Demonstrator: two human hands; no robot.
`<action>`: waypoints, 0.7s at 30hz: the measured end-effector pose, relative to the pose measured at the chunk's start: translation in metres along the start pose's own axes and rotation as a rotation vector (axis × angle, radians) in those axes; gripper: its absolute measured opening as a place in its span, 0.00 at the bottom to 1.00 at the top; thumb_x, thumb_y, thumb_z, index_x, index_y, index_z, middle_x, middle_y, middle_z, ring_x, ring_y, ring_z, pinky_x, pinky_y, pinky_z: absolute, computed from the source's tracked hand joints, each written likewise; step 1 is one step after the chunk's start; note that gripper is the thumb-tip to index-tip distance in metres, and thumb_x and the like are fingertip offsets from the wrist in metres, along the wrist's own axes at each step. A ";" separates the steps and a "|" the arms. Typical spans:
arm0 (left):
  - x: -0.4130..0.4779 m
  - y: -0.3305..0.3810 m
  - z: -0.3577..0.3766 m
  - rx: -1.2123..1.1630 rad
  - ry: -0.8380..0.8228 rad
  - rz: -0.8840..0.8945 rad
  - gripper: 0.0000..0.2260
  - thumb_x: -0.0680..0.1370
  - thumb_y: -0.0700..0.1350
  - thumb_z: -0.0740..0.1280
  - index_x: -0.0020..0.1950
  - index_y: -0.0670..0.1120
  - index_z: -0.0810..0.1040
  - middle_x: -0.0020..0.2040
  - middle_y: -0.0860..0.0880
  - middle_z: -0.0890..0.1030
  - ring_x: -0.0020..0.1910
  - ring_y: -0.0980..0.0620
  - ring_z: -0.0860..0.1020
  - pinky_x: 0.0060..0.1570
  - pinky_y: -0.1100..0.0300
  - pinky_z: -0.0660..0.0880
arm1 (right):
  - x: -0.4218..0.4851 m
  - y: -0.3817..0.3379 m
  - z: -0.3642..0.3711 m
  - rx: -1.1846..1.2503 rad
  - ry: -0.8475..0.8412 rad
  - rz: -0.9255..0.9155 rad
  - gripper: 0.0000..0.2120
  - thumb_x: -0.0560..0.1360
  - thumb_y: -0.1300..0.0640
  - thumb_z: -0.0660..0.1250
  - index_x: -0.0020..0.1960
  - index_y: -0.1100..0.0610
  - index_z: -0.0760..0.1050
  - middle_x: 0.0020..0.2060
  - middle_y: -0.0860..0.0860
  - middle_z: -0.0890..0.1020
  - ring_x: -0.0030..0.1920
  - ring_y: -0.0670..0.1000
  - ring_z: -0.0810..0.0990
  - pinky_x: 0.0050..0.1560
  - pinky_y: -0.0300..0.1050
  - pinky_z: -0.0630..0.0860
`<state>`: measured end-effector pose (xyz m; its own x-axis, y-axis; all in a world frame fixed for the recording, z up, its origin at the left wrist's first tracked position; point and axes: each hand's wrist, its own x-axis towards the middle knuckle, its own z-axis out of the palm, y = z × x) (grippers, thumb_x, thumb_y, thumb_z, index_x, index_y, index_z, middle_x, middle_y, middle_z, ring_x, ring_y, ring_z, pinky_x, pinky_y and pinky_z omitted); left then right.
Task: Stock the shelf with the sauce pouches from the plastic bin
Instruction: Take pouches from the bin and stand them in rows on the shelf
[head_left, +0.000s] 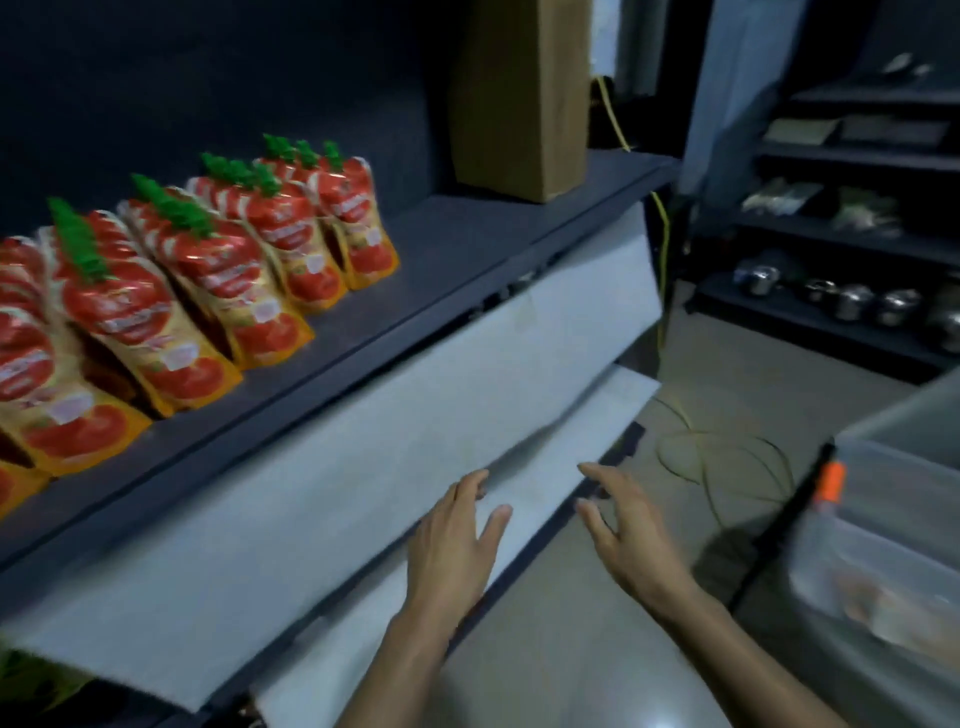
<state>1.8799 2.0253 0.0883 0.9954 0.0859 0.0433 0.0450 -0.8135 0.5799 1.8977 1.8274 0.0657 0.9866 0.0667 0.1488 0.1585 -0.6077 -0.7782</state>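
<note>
Red sauce pouches (171, 291) line the shelf (467, 244); the plastic bin (883, 519) sits at my right. My left hand (452, 545) and right hand (628, 535) are spread, empty. Hasty placing could topple those rows.

Sauce pouches (208, 270) on shelf (457, 249), empty hands, plastic bin (883, 519) (contents seemingly pouches)

A tall brown cardboard box (519, 98) stands upright at the far right end of the shelf (467, 244). Below its front edge hang two white panels (363, 431), one over the other. A yellow cable (662, 223) drops behind them and coils on the tiled floor (727, 364). A dark rack (831, 244) beyond holds what look like metal pots (852, 301) on its lowest level, with blurred packets above.
</note>
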 end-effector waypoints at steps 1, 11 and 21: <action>-0.003 0.013 0.016 -0.018 -0.034 -0.006 0.19 0.80 0.57 0.62 0.70 0.56 0.68 0.64 0.58 0.76 0.59 0.58 0.76 0.59 0.57 0.73 | -0.011 0.016 -0.014 -0.020 0.006 0.034 0.18 0.78 0.56 0.65 0.67 0.52 0.70 0.60 0.47 0.75 0.52 0.42 0.74 0.51 0.31 0.69; -0.042 0.188 0.191 -0.067 -0.385 0.101 0.14 0.79 0.53 0.64 0.64 0.53 0.75 0.48 0.60 0.77 0.43 0.60 0.76 0.51 0.61 0.75 | -0.112 0.187 -0.180 -0.126 0.082 0.398 0.15 0.76 0.55 0.65 0.62 0.48 0.75 0.55 0.47 0.80 0.49 0.50 0.80 0.52 0.52 0.77; -0.014 0.314 0.341 -0.092 -0.646 0.214 0.13 0.77 0.51 0.65 0.61 0.53 0.77 0.51 0.53 0.83 0.49 0.51 0.80 0.53 0.53 0.77 | -0.133 0.326 -0.278 -0.098 0.153 0.640 0.11 0.75 0.58 0.67 0.57 0.52 0.78 0.48 0.46 0.81 0.43 0.48 0.79 0.49 0.43 0.75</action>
<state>1.9090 1.5724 -0.0075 0.8341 -0.4544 -0.3126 -0.1371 -0.7197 0.6806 1.8076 1.4004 -0.0375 0.8670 -0.4399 -0.2341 -0.4685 -0.5594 -0.6838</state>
